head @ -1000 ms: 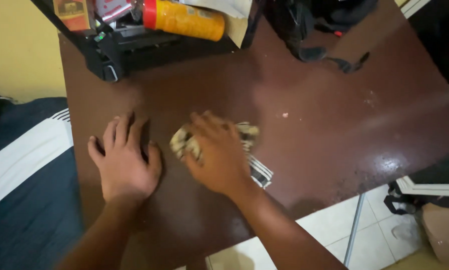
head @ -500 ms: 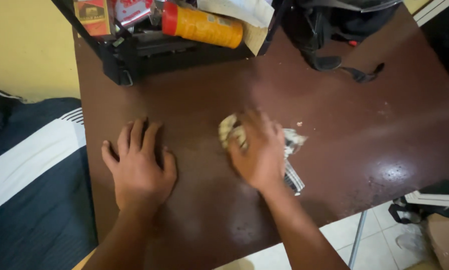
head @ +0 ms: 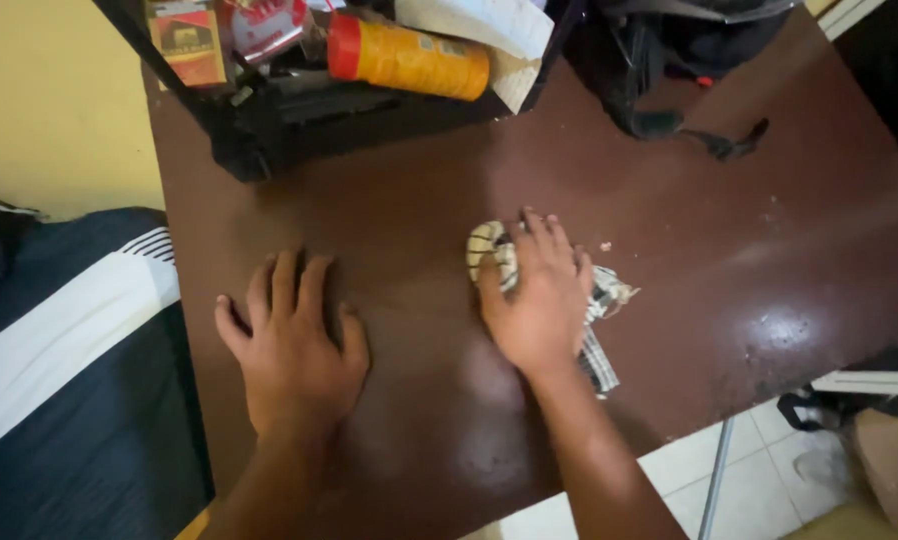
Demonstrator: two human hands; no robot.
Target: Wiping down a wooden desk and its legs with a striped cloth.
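My right hand [head: 539,295] presses down on a crumpled checked cloth [head: 601,350] in cream and dark colours, lying on the dark brown table [head: 729,250]. Parts of the cloth stick out at the fingertips and to the right of the palm. My left hand [head: 294,345] lies flat on the bare tabletop to the left, fingers spread, holding nothing. A damp sheen shows on the table near the right hand.
At the table's far edge a black case [head: 299,105] holds an orange cylinder with a red lid [head: 409,58], a small box and papers. A black bag with straps [head: 669,60] is at the back right. Striped bedding [head: 69,330] is left; tiled floor lies below.
My right hand has slid the cloth to the right across the table. My left hand stayed flat on the table; the view shifted a little.
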